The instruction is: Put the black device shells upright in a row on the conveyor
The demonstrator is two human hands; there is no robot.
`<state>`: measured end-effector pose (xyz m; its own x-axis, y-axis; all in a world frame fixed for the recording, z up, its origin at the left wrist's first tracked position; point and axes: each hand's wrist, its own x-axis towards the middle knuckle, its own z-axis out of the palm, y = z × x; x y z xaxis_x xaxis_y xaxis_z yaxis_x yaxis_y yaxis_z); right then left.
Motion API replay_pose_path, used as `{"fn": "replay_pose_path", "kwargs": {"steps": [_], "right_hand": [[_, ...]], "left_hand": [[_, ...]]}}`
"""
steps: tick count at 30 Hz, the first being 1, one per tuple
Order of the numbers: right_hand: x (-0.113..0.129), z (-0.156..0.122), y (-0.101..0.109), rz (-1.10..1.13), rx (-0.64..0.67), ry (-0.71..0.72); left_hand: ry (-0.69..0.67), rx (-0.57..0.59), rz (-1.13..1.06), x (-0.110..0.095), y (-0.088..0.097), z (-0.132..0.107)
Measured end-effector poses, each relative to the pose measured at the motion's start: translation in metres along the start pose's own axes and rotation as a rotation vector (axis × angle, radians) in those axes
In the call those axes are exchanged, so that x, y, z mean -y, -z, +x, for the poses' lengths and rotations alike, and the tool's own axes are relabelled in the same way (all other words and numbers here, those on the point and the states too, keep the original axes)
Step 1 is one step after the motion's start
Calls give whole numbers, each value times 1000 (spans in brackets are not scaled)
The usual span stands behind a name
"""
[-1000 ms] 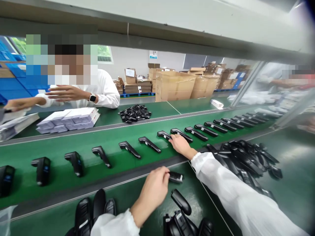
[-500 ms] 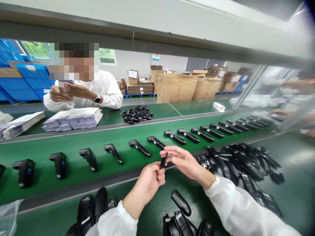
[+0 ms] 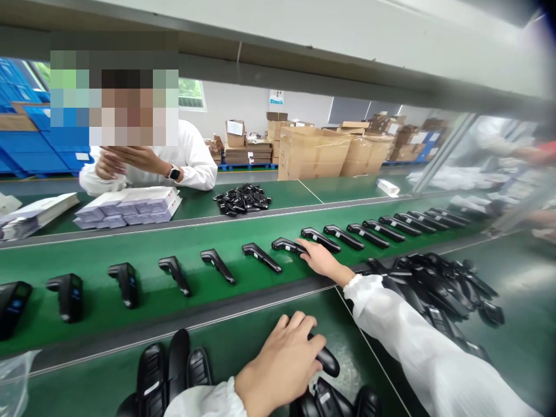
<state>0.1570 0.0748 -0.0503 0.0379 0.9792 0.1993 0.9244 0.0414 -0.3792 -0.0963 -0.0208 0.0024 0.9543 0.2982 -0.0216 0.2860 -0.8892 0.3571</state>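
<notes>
Fingers [image 3: 304, 329] of left hand [image 3: 282, 365] are curled down over a black handheld unit [image 3: 328, 362], wrapped across its body. Thumb is hidden. Reads as a closed grip from above, underside not visible.
Unit lies on the near green bench [image 3: 243, 347], just beyond a cluster of black parts [image 3: 330, 399] at the bottom edge.
Long axis is diagonal: from under the knuckles out to lower right. Its rounded end sticks out past the index finger, pointing right and slightly back toward the wearer.
Left hand is palm-down with the back of the hand to camera. Its white-sleeved wrist comes up from bottom centre.

Right hand [image 3: 321, 260] is out on the conveyor belt [image 3: 147, 313], fingers stretched nearly flat and slightly spread, gripping nothing. Fingertips touch the handle end of a belt unit [image 3: 286, 245].
That unit lies flat, long axis roughly along the belt. Angled head is to the left, handle to the right at the fingertips.
Right forearm runs diagonally in from lower right and crosses the belt's near rail.

More units sit in a spaced row on the belt either side, same heading.
A pile of black units [image 3: 434, 284] is on the bench right of the right arm.
Across the belt are a co-worker's hands [image 3: 125, 159], raised, a stack of white boxes [image 3: 130, 205] and a small heap of black pieces [image 3: 243, 200].
</notes>
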Motion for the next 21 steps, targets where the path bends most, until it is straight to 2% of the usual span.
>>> {"fn": "replay_pose_path", "kwargs": {"steps": [2, 4, 7, 9, 11, 13, 15, 16, 18, 21], "right_hand": [[0, 4, -6, -79, 0, -58], [2, 8, -6, -101, -6, -86], [9, 7, 3, -138, -40, -128], [21, -1, 15, -55, -71, -89], [38, -15, 29, 206, 34, 61], [57, -30, 41, 493, 261, 254], [72, -40, 50, 617, 422, 338], [77, -43, 52, 622, 442, 336], [79, -40, 53, 586, 401, 292], [65, -27, 44, 549, 244, 148]], "left_hand": [[5, -2, 31, 3, 1, 5], [70, -29, 33, 10, 6, 9], [248, -163, 39, 23, 16, 8], [330, -269, 57, 33, 23, 5], [346, -331, 80, 43, 28, 1], [327, -346, 100, 49, 31, 1], [311, -338, 138, 52, 33, 3], [313, -330, 166, 50, 33, 4], [354, -316, 224, 42, 34, 4], [363, -230, 190, 17, 29, -6]]}}
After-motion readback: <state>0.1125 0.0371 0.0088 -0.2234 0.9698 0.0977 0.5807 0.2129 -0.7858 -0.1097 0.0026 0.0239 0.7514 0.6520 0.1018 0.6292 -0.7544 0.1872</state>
